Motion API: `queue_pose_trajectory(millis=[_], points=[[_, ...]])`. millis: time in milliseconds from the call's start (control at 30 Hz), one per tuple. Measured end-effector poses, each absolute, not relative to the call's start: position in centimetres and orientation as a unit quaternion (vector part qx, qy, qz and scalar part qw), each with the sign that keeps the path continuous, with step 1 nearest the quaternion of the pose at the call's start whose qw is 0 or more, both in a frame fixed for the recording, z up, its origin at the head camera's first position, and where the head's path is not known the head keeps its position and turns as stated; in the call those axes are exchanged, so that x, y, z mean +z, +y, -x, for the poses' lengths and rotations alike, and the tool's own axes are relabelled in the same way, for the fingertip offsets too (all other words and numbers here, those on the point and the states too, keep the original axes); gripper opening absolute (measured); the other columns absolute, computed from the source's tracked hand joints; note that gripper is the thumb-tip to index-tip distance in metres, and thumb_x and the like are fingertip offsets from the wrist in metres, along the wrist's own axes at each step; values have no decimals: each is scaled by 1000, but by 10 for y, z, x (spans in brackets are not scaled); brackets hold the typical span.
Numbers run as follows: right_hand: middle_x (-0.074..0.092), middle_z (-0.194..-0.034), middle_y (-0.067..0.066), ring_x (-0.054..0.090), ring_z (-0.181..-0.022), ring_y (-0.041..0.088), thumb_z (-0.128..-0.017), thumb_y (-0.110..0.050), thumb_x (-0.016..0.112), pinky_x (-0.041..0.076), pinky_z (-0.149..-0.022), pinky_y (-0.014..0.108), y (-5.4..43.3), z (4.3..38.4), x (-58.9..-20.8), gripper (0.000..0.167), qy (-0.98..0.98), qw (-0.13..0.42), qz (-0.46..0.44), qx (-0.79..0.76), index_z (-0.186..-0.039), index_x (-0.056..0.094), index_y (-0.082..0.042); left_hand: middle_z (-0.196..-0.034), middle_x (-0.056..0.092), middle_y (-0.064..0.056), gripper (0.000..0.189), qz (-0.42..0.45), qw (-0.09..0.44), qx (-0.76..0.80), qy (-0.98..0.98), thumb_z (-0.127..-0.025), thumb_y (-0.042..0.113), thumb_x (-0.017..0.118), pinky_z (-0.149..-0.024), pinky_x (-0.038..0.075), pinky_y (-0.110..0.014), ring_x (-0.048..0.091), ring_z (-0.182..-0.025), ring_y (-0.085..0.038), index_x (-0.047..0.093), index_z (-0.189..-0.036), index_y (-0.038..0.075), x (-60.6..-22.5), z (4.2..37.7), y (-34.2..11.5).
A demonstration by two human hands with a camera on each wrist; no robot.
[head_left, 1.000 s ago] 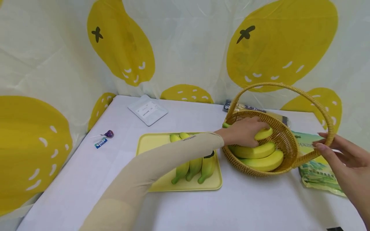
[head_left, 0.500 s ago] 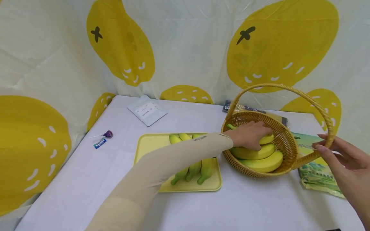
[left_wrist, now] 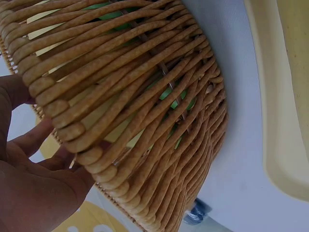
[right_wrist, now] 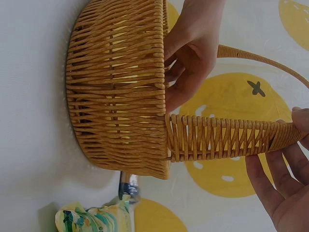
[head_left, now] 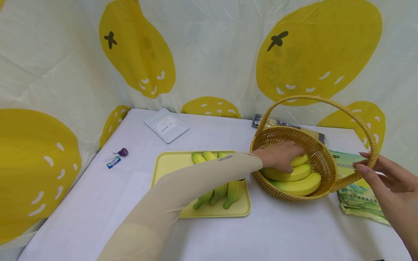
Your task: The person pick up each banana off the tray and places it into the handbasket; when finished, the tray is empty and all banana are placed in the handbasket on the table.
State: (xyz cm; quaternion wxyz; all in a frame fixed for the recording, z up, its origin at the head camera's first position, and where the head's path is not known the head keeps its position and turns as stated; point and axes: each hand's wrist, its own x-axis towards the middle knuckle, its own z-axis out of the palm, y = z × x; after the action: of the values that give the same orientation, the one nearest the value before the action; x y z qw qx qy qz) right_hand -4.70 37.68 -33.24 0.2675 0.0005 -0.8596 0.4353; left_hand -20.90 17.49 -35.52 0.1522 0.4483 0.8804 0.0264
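Note:
My left hand (head_left: 279,156) reaches down into a round wicker basket (head_left: 322,165) and holds the uppermost banana (head_left: 300,160), most of which it covers. More yellow bananas (head_left: 301,185) lie below it in the basket. At the right, the fingers and thumb of my right hand (head_left: 390,183) pinch the side of the tall basket handle (head_left: 370,139). In the right wrist view the left hand (right_wrist: 195,53) dips over the rim, its fingertips hidden behind the weave. A yellow tray (head_left: 163,166) beside the basket bears several green-tipped bananas (head_left: 233,194), partly covered by my left sleeve.
A green printed bag (head_left: 359,197) lies right of the basket, and a clear-and-dark package (head_left: 277,122) behind it. A silver pouch (head_left: 167,126) is at the back left. Near the left table edge are a lollipop (head_left: 123,152) and a small blue-green packet (head_left: 113,162).
My left hand has moved slightly right and lower in the basket with the banana, whose green stem end has sunk below the rim. The right hand keeps its grip on the handle.

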Motion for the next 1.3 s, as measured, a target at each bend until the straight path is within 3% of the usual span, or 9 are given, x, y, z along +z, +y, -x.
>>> queue_pose_trajectory(millis=[333,633,900,1167,1300], points=[[71,-117,-8,68,-100,4,-98,12,65,47,-88,9,377,48,-333,39,-861,273,3,428,-137,67,6,-155,44,13,60,-468,160,73,866,-103,24,64,-110,28,-16,35,-143,-2,46,-160,27,-353,211,164],[72,-115,-4,70,-99,5,-96,16,64,48,-88,11,377,48,-335,40,-856,276,1,437,-135,66,10,-152,54,3,53,-523,136,207,815,-101,9,60,-105,31,-12,47,-137,-6,54,-154,13,-315,211,125],[72,-115,-5,69,-99,6,-96,16,65,47,-88,10,377,50,-332,39,-858,277,0,433,-135,67,9,-151,54,2,57,-527,81,256,806,-97,4,59,-104,33,-16,44,-136,-5,55,-154,11,-303,197,71],[68,-120,-10,65,-102,2,-100,7,65,44,-87,6,377,47,-336,43,-860,262,26,437,-142,66,-1,-141,57,-5,54,-476,25,360,802,-96,2,62,-84,47,-25,56,-103,-14,58,-149,9,-325,178,11],[68,-120,-10,65,-103,2,-100,7,65,44,-87,6,376,45,-336,43,-862,263,28,433,-143,65,-1,-142,56,-7,53,-444,-25,382,810,-95,2,65,-91,48,-28,57,-112,-17,58,-148,9,-341,168,-10]])
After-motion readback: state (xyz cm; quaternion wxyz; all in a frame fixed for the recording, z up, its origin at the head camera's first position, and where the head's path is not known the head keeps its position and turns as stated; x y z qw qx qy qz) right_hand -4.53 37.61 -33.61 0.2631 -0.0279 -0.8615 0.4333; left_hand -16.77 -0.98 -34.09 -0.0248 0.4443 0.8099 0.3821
